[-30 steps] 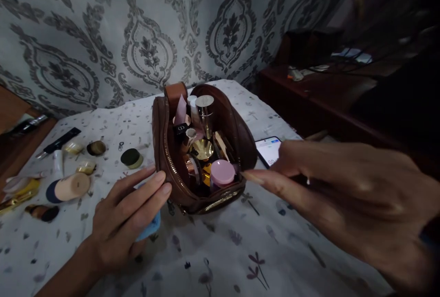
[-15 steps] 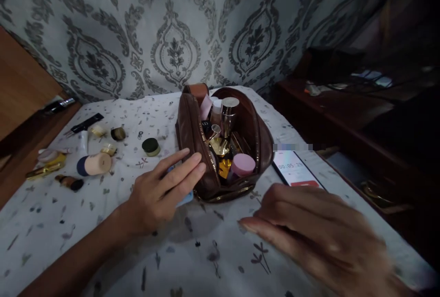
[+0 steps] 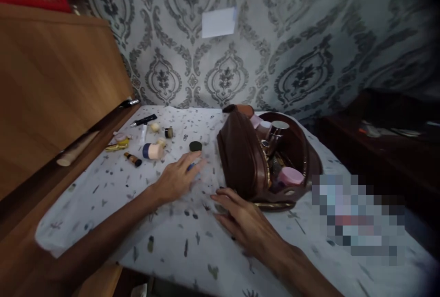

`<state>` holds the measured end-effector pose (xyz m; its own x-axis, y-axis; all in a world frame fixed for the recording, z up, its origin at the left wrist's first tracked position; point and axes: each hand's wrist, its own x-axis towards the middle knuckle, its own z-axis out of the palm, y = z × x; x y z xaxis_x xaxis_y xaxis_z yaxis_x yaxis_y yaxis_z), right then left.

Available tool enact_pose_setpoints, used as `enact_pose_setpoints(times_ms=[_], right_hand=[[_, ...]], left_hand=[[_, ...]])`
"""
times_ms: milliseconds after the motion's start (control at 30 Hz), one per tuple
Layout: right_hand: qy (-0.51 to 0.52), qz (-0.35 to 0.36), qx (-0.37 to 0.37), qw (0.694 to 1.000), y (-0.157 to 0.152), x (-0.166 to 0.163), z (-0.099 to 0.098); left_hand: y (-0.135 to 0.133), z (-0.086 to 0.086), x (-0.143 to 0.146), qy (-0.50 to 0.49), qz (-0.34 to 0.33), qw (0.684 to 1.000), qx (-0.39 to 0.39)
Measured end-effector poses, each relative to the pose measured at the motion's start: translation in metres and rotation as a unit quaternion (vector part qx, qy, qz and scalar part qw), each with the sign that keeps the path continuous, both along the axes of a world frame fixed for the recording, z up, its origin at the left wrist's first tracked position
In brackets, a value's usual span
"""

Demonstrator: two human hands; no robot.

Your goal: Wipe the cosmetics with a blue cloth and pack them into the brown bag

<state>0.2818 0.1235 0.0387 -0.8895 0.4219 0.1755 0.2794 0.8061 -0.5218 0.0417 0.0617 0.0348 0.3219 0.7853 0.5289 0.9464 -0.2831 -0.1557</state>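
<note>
My left hand [image 3: 178,177] is over the cloth to the left of the bag, its fingers curled and blurred. A small blue item [image 3: 191,166] shows between them, mostly hidden, its kind unclear. Just beyond stands a small jar with a dark green lid [image 3: 195,146]. By the near left corner of the brown makeup bag [image 3: 240,159] is my right hand [image 3: 242,214], fingers apart and nothing in them. The bag is unzipped; inside are a pink-lidded jar [image 3: 291,176], a shiny silver-capped bottle [image 3: 277,134] and other cosmetics.
Several cosmetics lie on the left, among them a beige bottle with a navy end [image 3: 153,151], a small brown bottle [image 3: 132,159] and a black tube [image 3: 145,120]. A wooden cabinet [image 3: 62,68] borders the left. A pixelated patch covers the table's right side.
The view has swung left. My left hand has come away from the bag's side with the blue item. My right hand has moved from beside the phone to the bag's near left corner.
</note>
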Motion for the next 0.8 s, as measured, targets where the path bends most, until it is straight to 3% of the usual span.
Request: enact_pose_setpoints(times_ms=[100,200,333,433,567,800], right_hand=[[-0.014,0.013,-0.019,1.0,-0.005,-0.021,-0.002],[-0.002,0.031,-0.053,0.998,-0.009,-0.043,-0.004],[0.017,0.041,-0.094,0.995,-0.012,-0.075,-0.006],[0.027,0.04,-0.112,0.993,-0.014,-0.094,-0.009],[0.057,0.023,-0.134,0.989,-0.017,-0.109,-0.019],[0.122,-0.005,-0.215,0.969,-0.013,-0.109,-0.044]], left_hand=[[-0.015,0.005,-0.039,-0.038,0.098,0.994,-0.04],[-0.026,0.016,-0.086,-0.095,0.236,0.966,-0.054],[-0.039,0.024,-0.15,-0.127,0.42,0.897,-0.05],[-0.051,0.019,-0.184,-0.135,0.526,0.833,-0.104],[-0.063,0.005,-0.201,-0.146,0.553,0.809,-0.137],[-0.064,-0.001,-0.196,-0.134,0.494,0.847,-0.146]])
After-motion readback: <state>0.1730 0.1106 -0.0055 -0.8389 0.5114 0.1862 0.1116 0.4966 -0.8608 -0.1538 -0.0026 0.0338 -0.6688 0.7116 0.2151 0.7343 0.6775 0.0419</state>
